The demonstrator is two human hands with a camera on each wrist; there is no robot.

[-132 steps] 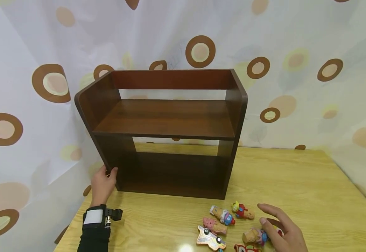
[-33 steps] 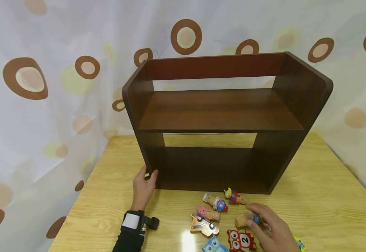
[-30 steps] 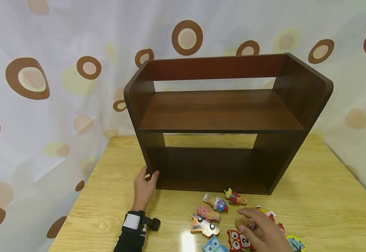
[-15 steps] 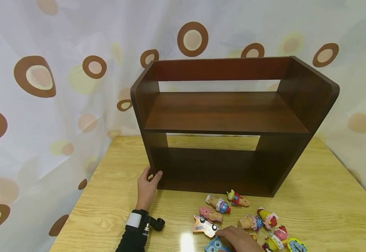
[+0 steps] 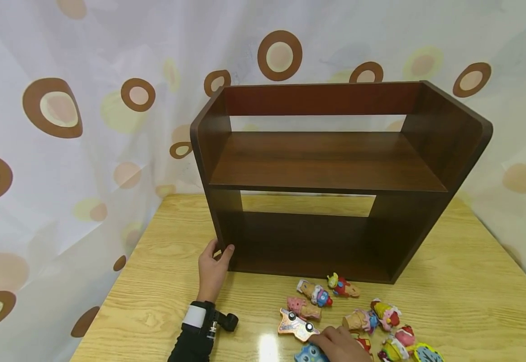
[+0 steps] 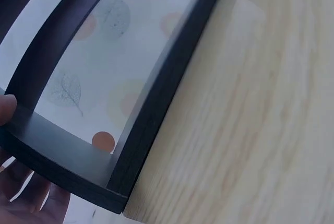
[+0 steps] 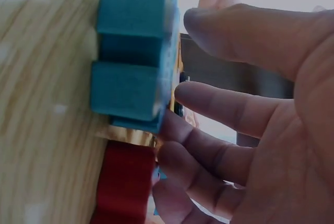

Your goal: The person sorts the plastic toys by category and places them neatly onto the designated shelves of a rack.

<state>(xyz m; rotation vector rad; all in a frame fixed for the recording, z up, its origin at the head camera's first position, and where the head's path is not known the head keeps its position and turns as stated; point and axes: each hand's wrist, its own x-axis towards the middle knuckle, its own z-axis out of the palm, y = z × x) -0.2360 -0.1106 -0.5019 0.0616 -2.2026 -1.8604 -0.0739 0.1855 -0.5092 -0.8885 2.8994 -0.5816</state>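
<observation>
One dark-brown two-tier shelf [image 5: 326, 158] is held at its left side panel by the left hand [image 5: 213, 271]; the thumb presses the front edge near the bottom corner, the other fingers round the outer face; left of those fingers the wooden tabletop [image 5: 154, 286] runs to its edge by the patterned cloth [image 5: 91, 45]; a wider stretch lies well to their right, past the far side panel.

The right hand [image 5: 342, 347] has its fingers slightly bent, thumb spread from them, pinching nothing; one blue owl [image 5: 309, 354] lies just left of these fingers, partly covered by them; whether they touch it I cannot tell; one toy car [image 5: 296, 325] sits just beyond the index fingertip; one red block [image 5: 363, 343] shows partly, just right of the knuckles.

Six ice-cream-cone figurines [image 5: 303, 307] lie about: three beyond the right fingertips, standing in the way to the lower compartment; three right of the hand; one yellow-rimmed tree piece [image 5: 427, 353] lies farthest right of the fingers; tabletop shows between the car and the one wrist camera [image 5: 228, 322] below the left fingers.
</observation>
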